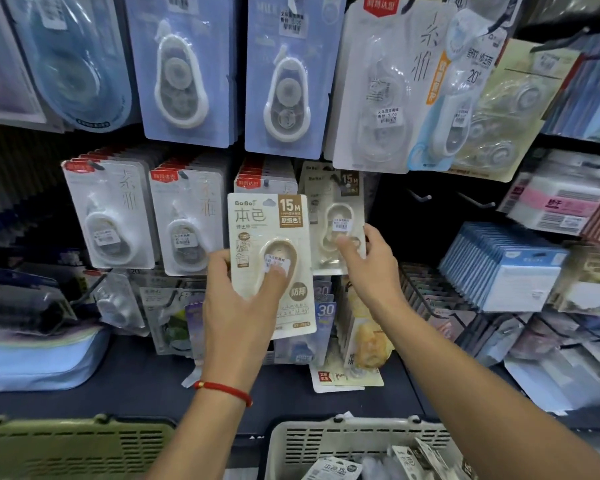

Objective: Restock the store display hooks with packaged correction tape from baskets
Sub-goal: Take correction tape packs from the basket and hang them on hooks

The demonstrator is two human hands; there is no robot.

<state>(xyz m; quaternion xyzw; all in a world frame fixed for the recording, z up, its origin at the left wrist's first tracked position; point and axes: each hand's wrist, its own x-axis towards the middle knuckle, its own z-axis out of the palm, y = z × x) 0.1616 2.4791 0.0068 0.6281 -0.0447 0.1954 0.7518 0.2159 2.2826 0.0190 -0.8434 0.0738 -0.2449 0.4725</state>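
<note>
My left hand [238, 299] grips a cream correction tape pack [257, 223] marked 15M and holds it upright in front of the display. My right hand [368, 261] pinches the lower part of a matching cream pack [333, 202] that hangs on a display hook [336, 183] just to the right. A white basket [329, 441] at the bottom holds more packs of the same kind [336, 471].
Rows of white and blue correction tape packs hang above and to the left. Two bare hooks [420, 196] stick out to the right of the cream packs. A green basket [73, 448] sits at bottom left. Stacked stationery fills the right-hand shelves.
</note>
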